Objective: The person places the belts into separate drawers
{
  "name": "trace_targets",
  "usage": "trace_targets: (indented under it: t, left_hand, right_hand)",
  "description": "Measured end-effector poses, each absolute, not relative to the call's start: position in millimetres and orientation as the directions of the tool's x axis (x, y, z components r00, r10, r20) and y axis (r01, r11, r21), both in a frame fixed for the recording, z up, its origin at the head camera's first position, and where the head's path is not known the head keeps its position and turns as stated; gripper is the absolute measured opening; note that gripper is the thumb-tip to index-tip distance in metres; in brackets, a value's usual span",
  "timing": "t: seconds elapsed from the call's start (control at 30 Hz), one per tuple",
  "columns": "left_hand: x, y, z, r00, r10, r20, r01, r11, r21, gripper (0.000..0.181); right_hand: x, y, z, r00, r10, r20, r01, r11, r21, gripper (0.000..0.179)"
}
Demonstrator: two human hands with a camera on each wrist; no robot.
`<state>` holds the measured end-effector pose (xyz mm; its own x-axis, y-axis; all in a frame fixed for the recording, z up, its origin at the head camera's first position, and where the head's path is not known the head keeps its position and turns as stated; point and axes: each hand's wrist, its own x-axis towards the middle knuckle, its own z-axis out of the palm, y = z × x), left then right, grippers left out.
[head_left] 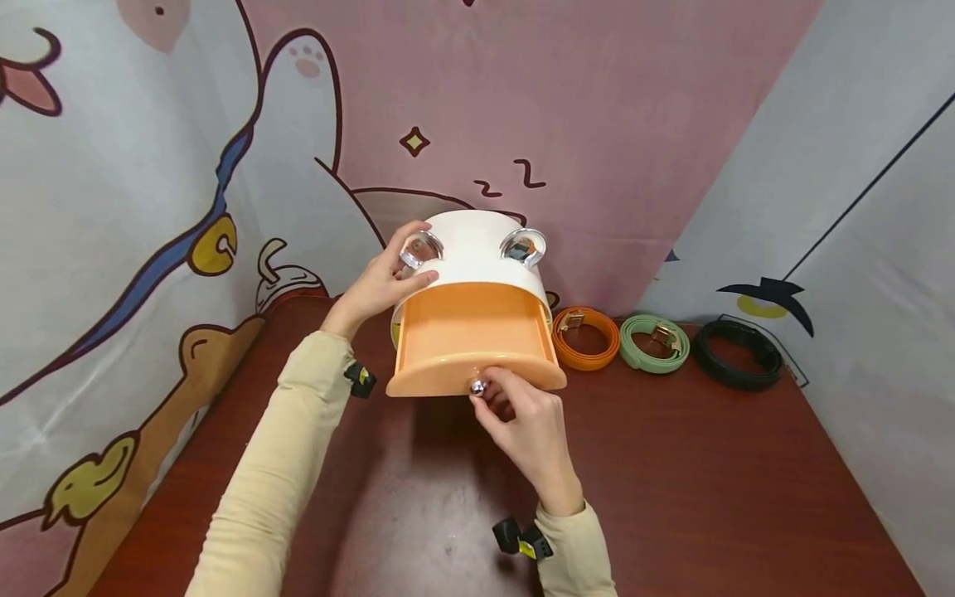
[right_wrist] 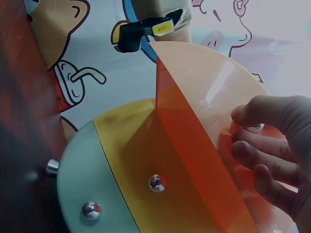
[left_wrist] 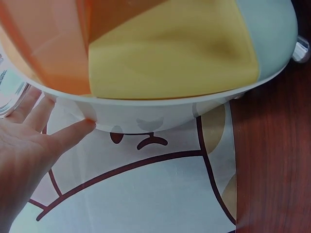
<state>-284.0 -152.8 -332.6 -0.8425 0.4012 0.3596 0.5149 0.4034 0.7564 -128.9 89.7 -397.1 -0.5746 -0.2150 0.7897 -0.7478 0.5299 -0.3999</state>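
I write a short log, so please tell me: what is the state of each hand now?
Left hand: open, resting against the white box.
Right hand: closed, pinching the silver knob of the orange drawer.

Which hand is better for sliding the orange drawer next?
Probably the right hand: its finger and thumb pinch the silver knob on the orange drawer. The left hand rests on the cabinet's white shell, so it seems better placed for steadying.
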Motion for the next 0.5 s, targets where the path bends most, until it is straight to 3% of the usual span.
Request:
trace_targets:
  t: [0.5]
  left_hand:
    - [-284.5,-152.2,-333.6,-0.833,0.4,0.383,0.534,0.398,0.746,0.07]
  right_hand:
    - [-119.4,94.9,-396.1,-0.605,-0.254,0.754,-0.758,0.472,-0.449,0.023]
